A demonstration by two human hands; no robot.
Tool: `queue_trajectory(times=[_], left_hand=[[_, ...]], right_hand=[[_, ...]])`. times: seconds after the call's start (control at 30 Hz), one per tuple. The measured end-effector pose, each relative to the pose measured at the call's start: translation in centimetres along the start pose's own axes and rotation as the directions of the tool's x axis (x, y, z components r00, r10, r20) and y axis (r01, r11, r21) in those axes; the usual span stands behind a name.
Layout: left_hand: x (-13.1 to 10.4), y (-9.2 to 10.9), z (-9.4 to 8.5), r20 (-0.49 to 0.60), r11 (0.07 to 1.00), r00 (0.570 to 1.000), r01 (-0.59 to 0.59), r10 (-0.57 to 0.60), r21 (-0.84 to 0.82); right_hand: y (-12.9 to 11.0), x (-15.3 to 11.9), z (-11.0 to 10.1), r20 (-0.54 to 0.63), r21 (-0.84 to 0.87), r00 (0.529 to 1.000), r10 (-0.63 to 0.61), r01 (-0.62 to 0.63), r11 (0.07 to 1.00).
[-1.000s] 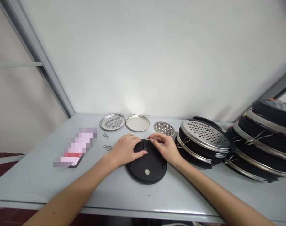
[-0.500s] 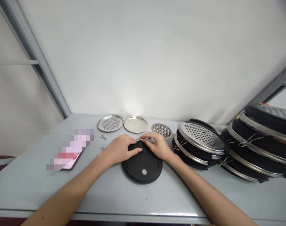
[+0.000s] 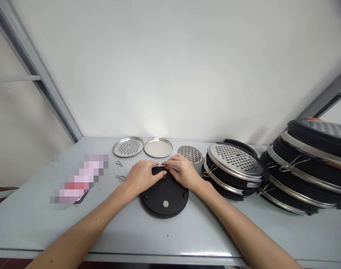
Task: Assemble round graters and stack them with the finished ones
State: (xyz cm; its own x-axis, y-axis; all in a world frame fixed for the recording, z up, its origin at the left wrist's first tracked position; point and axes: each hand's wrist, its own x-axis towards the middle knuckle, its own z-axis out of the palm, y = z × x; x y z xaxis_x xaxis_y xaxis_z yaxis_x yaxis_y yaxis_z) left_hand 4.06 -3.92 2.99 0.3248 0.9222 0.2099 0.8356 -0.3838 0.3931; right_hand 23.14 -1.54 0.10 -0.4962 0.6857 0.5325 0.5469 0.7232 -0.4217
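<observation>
A black round plastic base with a pale round spot and small pegs lies flat on the table. My left hand grips its far edge, thumb on top and fingers curled around. Between the fingertips of both hands, at that far edge, is a small metal wire clip. My right hand is closed in a pinch on this clip, its other fingers resting by the rim. Two loose wire clips, one behind the other, lie left of my left hand.
Along the back lie a round grater plate, a plain metal disc and a coarse grater disc. At right stand a short stack and a taller stack of black grater units. A blurred-out phone lies at left.
The view has shifted slightly, so the table items sit a little further left. Both hands stay at the base's far edge with the wire clip between their fingertips.
</observation>
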Motion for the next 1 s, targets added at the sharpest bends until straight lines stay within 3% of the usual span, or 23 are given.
queue_trajectory(times=[0.17,0.27,0.4,0.63,1.0], left_hand=[[0.5,0.9,0.7,-0.02,0.988,0.996,0.084,-0.082,0.133],[0.4,1.4,1.3,-0.034,0.986,0.997,0.074,-0.07,0.152],[0.0,0.9,1.6,-0.08,0.999,0.996,0.031,-0.029,0.023],[1.1,-1.2,1.9,-0.119,0.946,0.991,0.024,-0.065,-0.323],[1.1,-1.6,1.7,-0.222,0.949,0.975,-0.065,-0.005,-0.308]], right_hand=[[-0.1,0.1,0.0,0.019,-0.047,1.0,-0.017,0.017,0.999],[0.0,-0.1,0.1,0.037,-0.021,0.998,0.047,-0.046,0.999],[-0.1,-0.2,0.1,0.042,0.027,0.992,0.115,-0.117,0.993],[-0.3,0.0,0.1,0.035,0.115,0.995,0.092,-0.095,0.989],[0.0,-0.2,0.4,0.037,0.329,0.971,0.236,-0.235,0.915]])
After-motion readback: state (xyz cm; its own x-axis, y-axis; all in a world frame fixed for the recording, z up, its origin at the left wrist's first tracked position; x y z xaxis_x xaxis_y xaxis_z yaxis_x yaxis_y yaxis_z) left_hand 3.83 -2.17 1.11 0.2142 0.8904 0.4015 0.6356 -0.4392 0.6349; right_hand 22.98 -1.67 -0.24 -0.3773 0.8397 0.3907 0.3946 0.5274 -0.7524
